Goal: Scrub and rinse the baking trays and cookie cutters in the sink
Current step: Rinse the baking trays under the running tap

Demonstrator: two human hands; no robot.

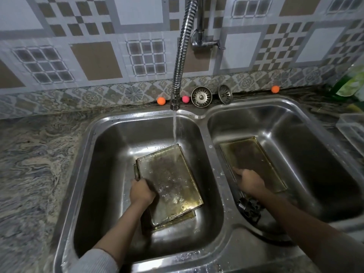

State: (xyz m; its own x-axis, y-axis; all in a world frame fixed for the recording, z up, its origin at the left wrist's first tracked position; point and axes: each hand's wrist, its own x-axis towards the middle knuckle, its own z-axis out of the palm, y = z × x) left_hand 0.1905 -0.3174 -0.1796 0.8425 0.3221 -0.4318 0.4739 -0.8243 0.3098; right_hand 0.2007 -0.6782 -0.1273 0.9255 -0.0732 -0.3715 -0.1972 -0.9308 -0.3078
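Observation:
A stack of stained brass-coloured baking trays point(169, 182) lies in the left basin of the steel double sink point(204, 123), under running water from the flexible faucet hose point(182, 56). My left hand point(141, 192) grips the left edge of the top tray. Another tray point(250, 154) lies flat in the right basin. My right hand point(249, 181) rests on that tray's near left edge, index finger stretched along it. Dark cookie cutters point(249, 208) sit in the right basin's near left corner, below my right wrist.
Two metal sink strainers point(201, 96) point(225, 94) lean against the tiled wall behind the sink, beside small orange point(161, 100) point(275, 89) and pink point(185, 99) balls. A green bottle point(350, 81) and a clear container point(352, 129) stand at the right. Marbled countertop point(33, 164) spreads left.

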